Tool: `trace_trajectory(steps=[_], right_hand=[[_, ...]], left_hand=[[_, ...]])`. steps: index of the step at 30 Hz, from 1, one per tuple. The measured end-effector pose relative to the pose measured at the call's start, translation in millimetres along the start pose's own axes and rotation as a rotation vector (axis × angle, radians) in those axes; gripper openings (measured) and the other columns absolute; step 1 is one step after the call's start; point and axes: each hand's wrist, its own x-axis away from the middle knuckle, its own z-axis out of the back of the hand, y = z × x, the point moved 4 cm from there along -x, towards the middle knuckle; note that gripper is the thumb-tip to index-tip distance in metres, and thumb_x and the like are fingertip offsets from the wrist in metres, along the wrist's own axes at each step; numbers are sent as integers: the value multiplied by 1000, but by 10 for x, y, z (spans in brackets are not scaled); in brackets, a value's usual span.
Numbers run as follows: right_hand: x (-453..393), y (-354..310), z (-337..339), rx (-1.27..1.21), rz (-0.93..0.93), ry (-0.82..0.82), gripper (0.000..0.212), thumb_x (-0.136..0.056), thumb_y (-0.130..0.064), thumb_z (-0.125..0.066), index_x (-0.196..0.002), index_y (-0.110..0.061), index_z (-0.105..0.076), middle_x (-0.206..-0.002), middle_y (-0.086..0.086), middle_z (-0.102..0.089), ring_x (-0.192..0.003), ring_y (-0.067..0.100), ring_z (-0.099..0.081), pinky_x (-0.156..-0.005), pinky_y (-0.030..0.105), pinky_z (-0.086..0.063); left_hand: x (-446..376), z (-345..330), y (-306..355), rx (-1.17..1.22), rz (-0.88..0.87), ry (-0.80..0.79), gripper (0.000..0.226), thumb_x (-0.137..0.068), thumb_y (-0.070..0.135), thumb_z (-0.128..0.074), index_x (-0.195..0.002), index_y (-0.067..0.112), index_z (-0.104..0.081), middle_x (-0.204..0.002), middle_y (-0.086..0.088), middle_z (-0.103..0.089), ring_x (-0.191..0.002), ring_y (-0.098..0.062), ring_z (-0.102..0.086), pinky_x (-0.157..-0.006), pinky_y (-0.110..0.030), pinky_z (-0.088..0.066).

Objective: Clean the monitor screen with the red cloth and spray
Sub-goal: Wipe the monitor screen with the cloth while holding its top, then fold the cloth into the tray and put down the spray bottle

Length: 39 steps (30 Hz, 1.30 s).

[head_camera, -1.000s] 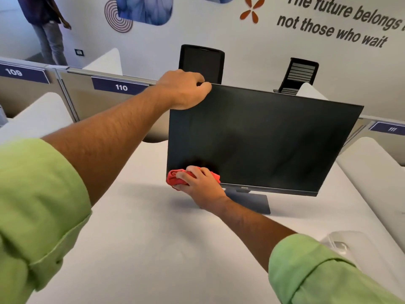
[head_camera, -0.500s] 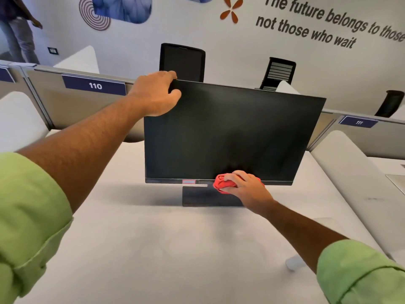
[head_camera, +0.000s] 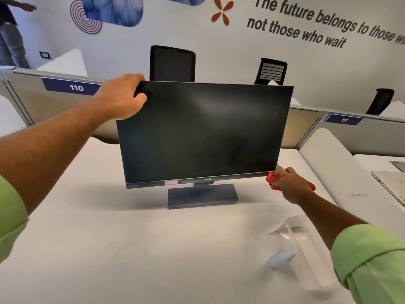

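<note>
On white desk, BenQ-looking monitor (head_camera: 201, 132), left hand (head_camera: 119, 96) gripping corner, right hand (head_camera: 289, 183) clutching red cloth (head_camera: 272, 179), partition label 110 (head_camera: 76, 87)

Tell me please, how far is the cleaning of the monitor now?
Well into wiping. The left hand grips the top left corner of the monitor. The right hand holds the red cloth at the lower right corner. The spray bottle lies on the desk. A faint haze on the upper screen may need another pass.
</note>
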Motion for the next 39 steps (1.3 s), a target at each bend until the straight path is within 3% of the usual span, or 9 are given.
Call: trace_trajectory(steps=[9,15,18,21,24,27,30,34,39], right_hand=[[-50,19,-175,-205,-71,-40,40,-92,-33,-78,-126,-17,-65,-118,1,-62,-104,20,-60,-95,33,-58],[57,19,-277,-287,-71,-40,46,-92,-34,-79,-133,-18,-66,-128,2,-62,-115,21,-60,-101,35,-56],[125,-39,-240,-373,-9,-63,42,-94,-31,-78,-133,-19,-69,-132,2,-62,-120,22,-60,-104,29,-52],[232,-153,-170,-630,21,-62,32,-98,-12,-71,-129,-21,-72,-124,1,-66,-115,26,-64,-89,18,-49],[400,-323,-2,-1079,-67,-120,55,-89,9,-64,-124,-32,-66,-120,-4,-65,-104,24,-65,-73,19,-54],[627,-554,110,-1455,-124,-137,63,-79,15,-64,-126,-27,-60,-123,5,-68,-112,31,-66,-79,30,-58],[930,-796,101,-1760,-178,-176,60,-77,14,-61,-130,-12,-60,-120,18,-73,-110,38,-66,-94,47,-56],[1365,-1194,35,-2078,-171,-235,72,-66,3,-61,-138,0,-58,-134,34,-63,-117,49,-61,-114,61,-42],[1815,-1511,-226,-2337,-234,-274,65,-81,3,-50,-144,-10,-59,-148,30,-55,-124,43,-55,-115,61,-37]], left_hand=[[-63,36,177,-27,-16,-45,49,-89,32,-42,-136,19,-44,-135,-17,-57,-111,-37,-55,-90,-49,-43],[-84,62,208,-38,-2,-67,47,-89,29,-42,-134,17,-45,-132,-18,-59,-103,-33,-53,-86,-47,-41],[-70,57,184,-20,7,-71,50,-85,33,-40,-133,18,-45,-130,-17,-59,-97,-26,-47,-82,-43,-40],[-60,28,181,-5,19,-78,57,-82,40,-39,-135,22,-41,-133,-16,-54,-108,-32,-51,-86,-48,-42],[-12,-96,177,31,72,-80,64,-86,34,-48,-147,21,-29,-156,-13,-33,-147,-39,-22,-107,-58,-35],[212,-257,428,11,17,4,81,-87,17,-56,-157,15,-16,-168,-3,-8,-153,-38,8,-121,-62,-9],[759,-545,955,195,-81,75,81,-84,9,-58,-156,17,-22,-168,0,-11,-154,-31,5,-121,-55,-3],[1785,-1230,1650,703,40,-279,66,-91,1,-59,-152,15,-37,-164,1,-25,-155,-20,-9,-123,-31,-9],[2763,-1640,2081,798,-13,-448,88,-90,46,-66,-158,35,-10,-159,27,-10,-144,7,-15,-112,-10,-16]])
